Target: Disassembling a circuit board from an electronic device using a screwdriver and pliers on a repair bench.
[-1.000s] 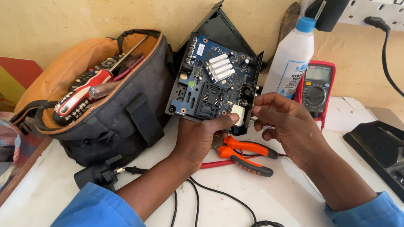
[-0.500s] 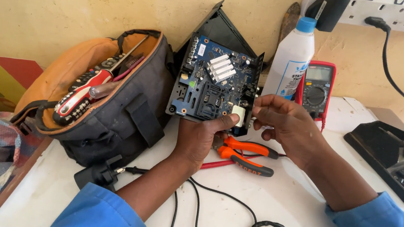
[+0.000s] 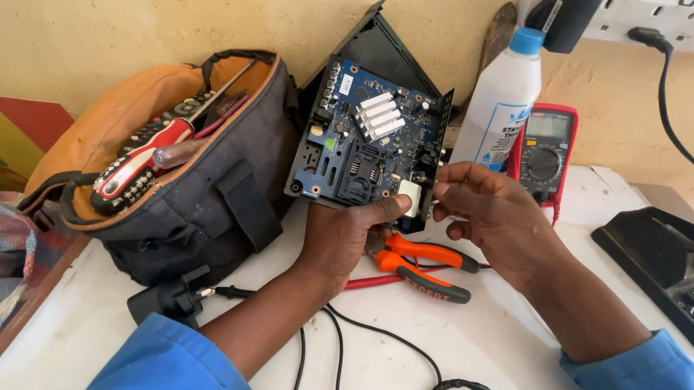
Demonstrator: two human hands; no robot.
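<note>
Little has shifted since the earlier frame: both hands stay on the blue circuit board (image 3: 367,141), still propped upright in its black casing (image 3: 380,48). Left hand (image 3: 344,238) grips the board's lower edge from six o'clock, thumb pressed near the white component (image 3: 408,195). Right hand (image 3: 487,211), at three o'clock, pinches narrowly at that same corner. Orange pliers (image 3: 413,262) lie just beneath on the white table (image 3: 519,359). A tool bag (image 3: 192,196) sits at nine o'clock, a white bottle (image 3: 501,99) and red multimeter (image 3: 545,151) at two o'clock.
</note>
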